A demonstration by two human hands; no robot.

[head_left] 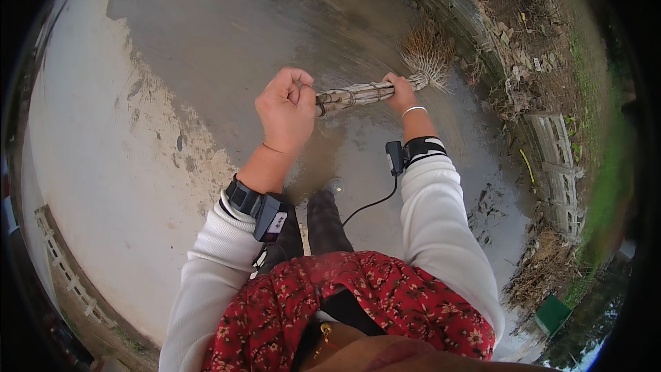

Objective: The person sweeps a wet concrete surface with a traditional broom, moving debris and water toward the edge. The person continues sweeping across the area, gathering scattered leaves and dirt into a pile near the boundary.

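Observation:
A twig broom [354, 96] is held across in front of me. Its handle is a bundle of pale stalks bound with thin ties, and its brown bristles [427, 52] fan out at the far right, over the wet ground. My right hand [399, 94] wraps around the handle close to the bristles. At the other end, my left hand [286, 107] is closed in a fist around the handle's tip, whose end the fingers hide. Dark straps with small black boxes sit on both wrists, and a cable runs from the right one.
Muddy, wet pavement [227, 48] spreads ahead, with paler ground [89, 165] on the left. Along the right run a low curb, dry leaves [506, 31] and a concrete fence piece [556, 165]. A green box [553, 315] stands at lower right. My shoe [334, 185] is below the broom.

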